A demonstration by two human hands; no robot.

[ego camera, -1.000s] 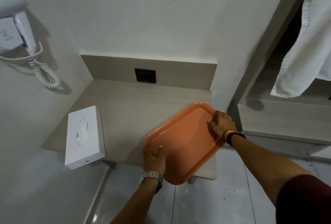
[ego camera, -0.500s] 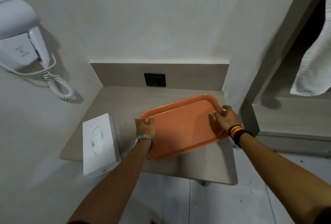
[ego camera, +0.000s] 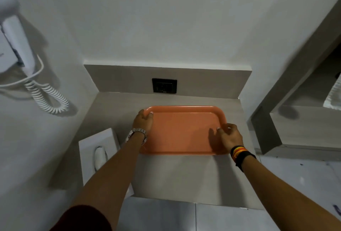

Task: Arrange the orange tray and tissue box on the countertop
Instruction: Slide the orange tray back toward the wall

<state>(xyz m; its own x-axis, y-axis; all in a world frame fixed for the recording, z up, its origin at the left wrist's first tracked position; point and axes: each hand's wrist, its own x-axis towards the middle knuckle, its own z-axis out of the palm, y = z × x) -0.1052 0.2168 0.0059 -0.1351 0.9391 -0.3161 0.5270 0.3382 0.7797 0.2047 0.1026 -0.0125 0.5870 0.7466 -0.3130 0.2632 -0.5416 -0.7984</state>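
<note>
The orange tray point(ego camera: 182, 132) lies flat on the beige countertop point(ego camera: 184, 179), its long side parallel to the back wall. My left hand point(ego camera: 144, 120) grips the tray's far left corner, thumb over the rim. My right hand point(ego camera: 227, 135) holds the right rim near the front, thumb inside the tray and fingers loosely spread. The white tissue box point(ego camera: 97, 149) rests at the counter's left front, just left of the tray, with my left forearm crossing over part of it.
A black wall socket point(ego camera: 164, 85) sits in the backsplash behind the tray. A white hair dryer point(ego camera: 16, 46) with a coiled cord point(ego camera: 49, 97) hangs on the left wall. A grey shelf recess point(ego camera: 304, 125) and a white towel point(ego camera: 335, 95) are to the right.
The tray has been turned from a diagonal overhang at the counter's front edge to lie square and further back on the counter. My left hand shifted from its near corner to its far left corner.
</note>
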